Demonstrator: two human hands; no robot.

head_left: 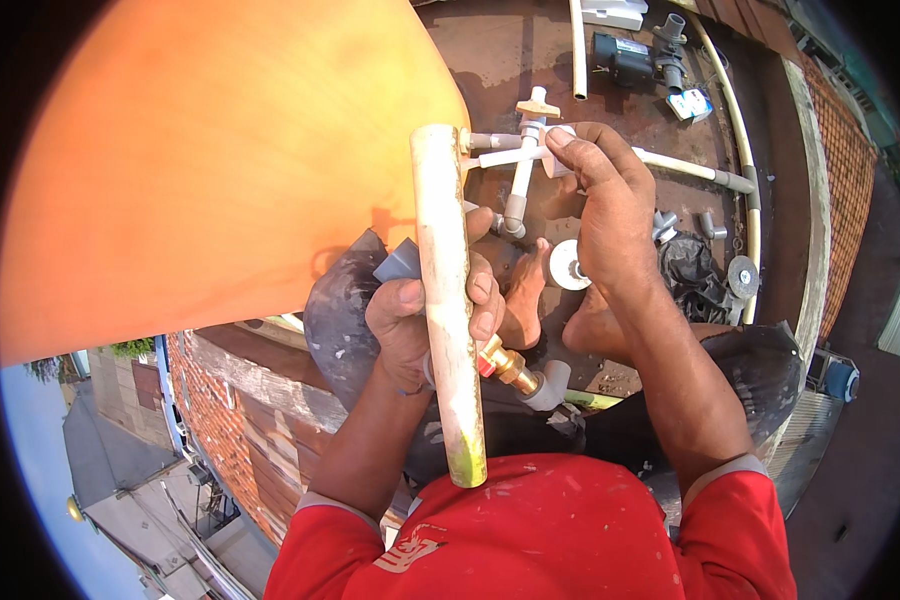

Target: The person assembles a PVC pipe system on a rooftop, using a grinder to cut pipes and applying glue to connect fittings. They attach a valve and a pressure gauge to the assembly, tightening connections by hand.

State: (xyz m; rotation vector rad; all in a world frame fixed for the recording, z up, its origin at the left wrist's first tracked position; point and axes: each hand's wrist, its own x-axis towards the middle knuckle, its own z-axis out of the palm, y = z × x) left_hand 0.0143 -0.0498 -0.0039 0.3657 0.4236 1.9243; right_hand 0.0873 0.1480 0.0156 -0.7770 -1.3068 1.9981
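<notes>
Head view shows us gripping a cream pipe (pixel 448 300) upright in our left hand (pixel 420 325), fingers wrapped tight to steady it, a brass valve (pixel 505 365) jutting beside the palm. Our right hand (pixel 610 210) pinches a white fitting (pixel 555 150) at the pipe's upper end, close to the orange tank (pixel 220 170), probably for alignment.

The orange tank (pixel 220 170) walls off the left; pipe fittings (pixel 530 150) crowd the roof ahead of the hands.
</notes>
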